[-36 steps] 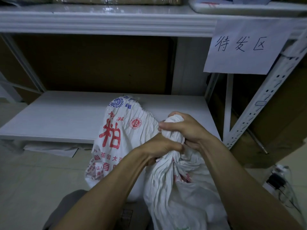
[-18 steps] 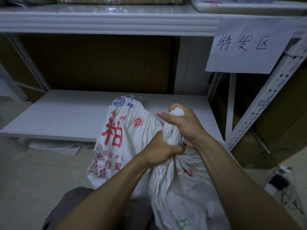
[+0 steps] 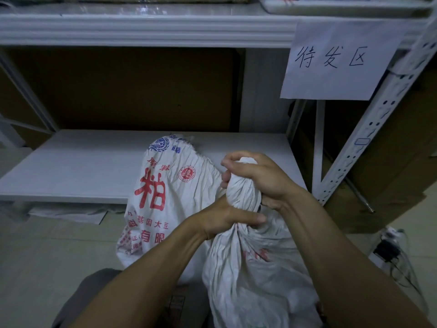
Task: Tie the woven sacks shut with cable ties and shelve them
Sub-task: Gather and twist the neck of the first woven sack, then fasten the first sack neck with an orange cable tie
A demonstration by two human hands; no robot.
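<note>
A white woven sack (image 3: 255, 275) stands on the floor in front of me, its mouth gathered into a twisted neck (image 3: 243, 192). My right hand (image 3: 257, 176) is wrapped around the top of that neck. My left hand (image 3: 227, 221) squeezes the neck just below it. A small dark bit shows between the hands at the neck; whether it is a cable tie I cannot tell. A second white sack (image 3: 165, 192) with red and blue print leans behind, against the front edge of the low white shelf (image 3: 82, 169).
A white metal rack holds an upper shelf (image 3: 142, 29) and a perforated upright (image 3: 378, 129) at right. A paper sign (image 3: 335, 60) hangs from the upper shelf. A power strip with cables (image 3: 387, 252) lies on the floor at right. Brown cardboard fills the back.
My left hand has slid a little lower on the neck and my right hand has shifted its grip on the top. The sacks stay in place.
</note>
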